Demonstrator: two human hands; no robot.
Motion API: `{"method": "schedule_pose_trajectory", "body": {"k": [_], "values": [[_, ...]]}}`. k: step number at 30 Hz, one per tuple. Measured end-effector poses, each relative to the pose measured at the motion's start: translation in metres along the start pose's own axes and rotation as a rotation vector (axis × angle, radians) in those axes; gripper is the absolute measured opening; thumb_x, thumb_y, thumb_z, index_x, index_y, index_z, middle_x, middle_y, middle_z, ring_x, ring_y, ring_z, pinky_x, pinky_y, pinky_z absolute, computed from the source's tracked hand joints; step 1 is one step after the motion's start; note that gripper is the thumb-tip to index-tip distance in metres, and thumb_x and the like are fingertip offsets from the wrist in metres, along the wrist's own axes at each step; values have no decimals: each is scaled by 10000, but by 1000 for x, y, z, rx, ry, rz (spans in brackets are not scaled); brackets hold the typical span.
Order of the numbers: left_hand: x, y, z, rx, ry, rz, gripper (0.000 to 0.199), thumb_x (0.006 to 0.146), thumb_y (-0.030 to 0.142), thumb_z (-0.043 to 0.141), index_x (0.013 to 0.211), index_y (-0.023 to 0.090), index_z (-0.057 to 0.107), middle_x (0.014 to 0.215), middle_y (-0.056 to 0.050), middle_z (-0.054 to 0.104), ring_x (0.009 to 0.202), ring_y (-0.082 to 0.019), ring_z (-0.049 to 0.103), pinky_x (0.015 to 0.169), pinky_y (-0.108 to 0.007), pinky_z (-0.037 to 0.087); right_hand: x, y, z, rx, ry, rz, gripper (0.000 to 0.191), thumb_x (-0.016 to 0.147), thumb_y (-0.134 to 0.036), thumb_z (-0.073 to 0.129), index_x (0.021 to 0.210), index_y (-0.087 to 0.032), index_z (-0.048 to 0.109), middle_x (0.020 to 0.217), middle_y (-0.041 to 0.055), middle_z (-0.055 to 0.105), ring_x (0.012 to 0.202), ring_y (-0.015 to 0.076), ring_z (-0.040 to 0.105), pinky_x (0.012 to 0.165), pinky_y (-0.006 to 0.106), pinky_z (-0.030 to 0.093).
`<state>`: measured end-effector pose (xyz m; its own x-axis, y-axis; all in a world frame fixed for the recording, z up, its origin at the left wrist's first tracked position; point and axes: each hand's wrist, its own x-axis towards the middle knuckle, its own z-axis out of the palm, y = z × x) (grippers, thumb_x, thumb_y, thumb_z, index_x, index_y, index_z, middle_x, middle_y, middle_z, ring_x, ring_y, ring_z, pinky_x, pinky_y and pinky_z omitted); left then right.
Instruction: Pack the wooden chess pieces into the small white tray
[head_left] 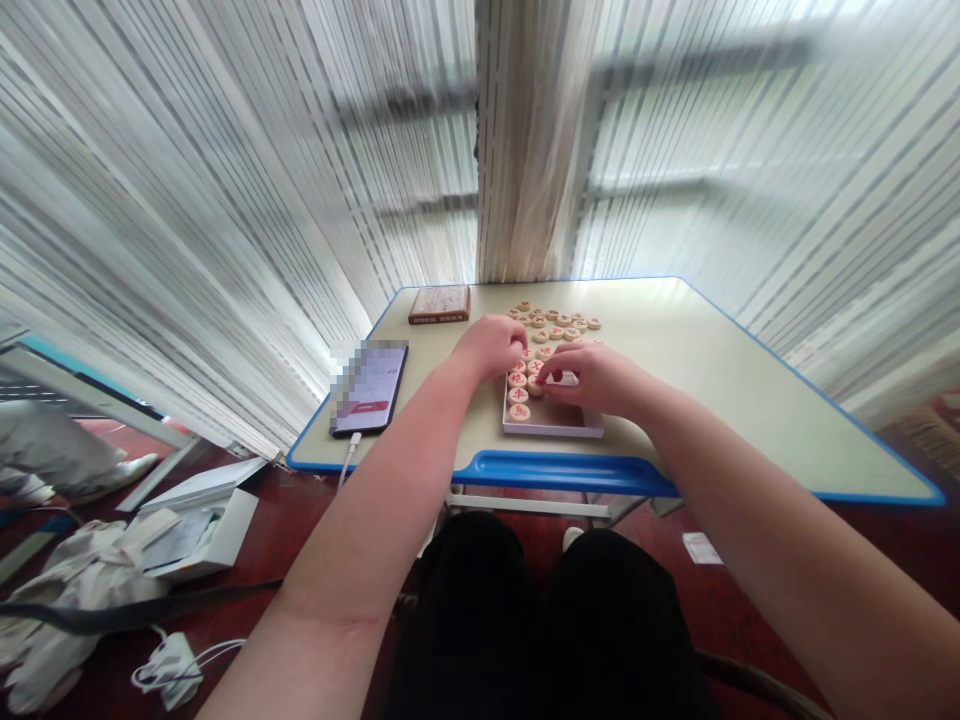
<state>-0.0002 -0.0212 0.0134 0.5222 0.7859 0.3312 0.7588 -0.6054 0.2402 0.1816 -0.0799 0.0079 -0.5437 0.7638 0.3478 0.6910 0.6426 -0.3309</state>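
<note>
A shallow open box [553,430] stands on the table near its front edge. Round wooden Chinese chess pieces with red characters fill its left side, among them one [519,412] in the front left corner. Over the box's back left edge is my left hand [491,345], its fingers curled down; whatever they hold, if anything, is hidden. My right hand [589,380] reaches in from the right, thumb and fingers pinched on a red-marked Chinese chess piece [535,386] in the second column. Several loose Chinese chess pieces [565,320] lie scattered behind the box.
A phone [369,388] with a white cable [348,462] lies at the table's left edge. A flat brown box [439,304] sits at the back left. Curtains [525,150] hang behind the blue-edged table [750,400]. An open white box [202,530] is at lower left.
</note>
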Motion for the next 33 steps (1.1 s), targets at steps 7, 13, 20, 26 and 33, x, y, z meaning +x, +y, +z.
{"method": "schedule_pose_trajectory", "body": {"k": [7, 13, 20, 26, 33], "values": [[-1, 2, -1, -21, -14, -12, 286, 695, 162, 458, 770, 173, 733, 833, -53, 711, 788, -180, 626, 759, -281, 493, 2, 9, 2, 29, 161, 43, 209, 767, -196, 566, 869, -212, 748, 864, 62, 650, 735, 163, 584, 717, 291, 467], [-1, 1, -1, -11, -11, -9, 283, 697, 169, 459, 769, 175, 732, 809, -51, 708, 783, -181, 624, 750, -281, 492, 6, 23, 11, 32, 81, 22, 243, 772, -160, 567, 890, -234, 767, 904, 71, 634, 807, 185, 594, 772, 315, 475], [-1, 0, 0, -2, -21, -18, 285, 701, 151, 463, 775, 178, 737, 853, -49, 721, 825, -185, 635, 793, -283, 496, 8, 26, 15, 99, 120, 38, 175, 815, -249, 593, 853, -226, 762, 848, 56, 646, 779, 174, 602, 757, 302, 477], [0, -1, 0, -11, -16, -19, 287, 695, 139, 468, 780, 177, 739, 866, -52, 722, 831, -185, 637, 797, -284, 501, 10, 24, 16, 106, 127, 73, 133, 782, -259, 640, 824, -216, 758, 801, 47, 637, 744, 169, 597, 729, 296, 474], [1, -3, 1, -8, -41, -47, 285, 689, 134, 475, 780, 195, 739, 873, -40, 724, 848, -183, 636, 799, -280, 503, 10, 21, 10, 158, 185, 94, 167, 773, -228, 607, 832, -218, 762, 804, 42, 639, 662, 139, 559, 667, 277, 466]]}}
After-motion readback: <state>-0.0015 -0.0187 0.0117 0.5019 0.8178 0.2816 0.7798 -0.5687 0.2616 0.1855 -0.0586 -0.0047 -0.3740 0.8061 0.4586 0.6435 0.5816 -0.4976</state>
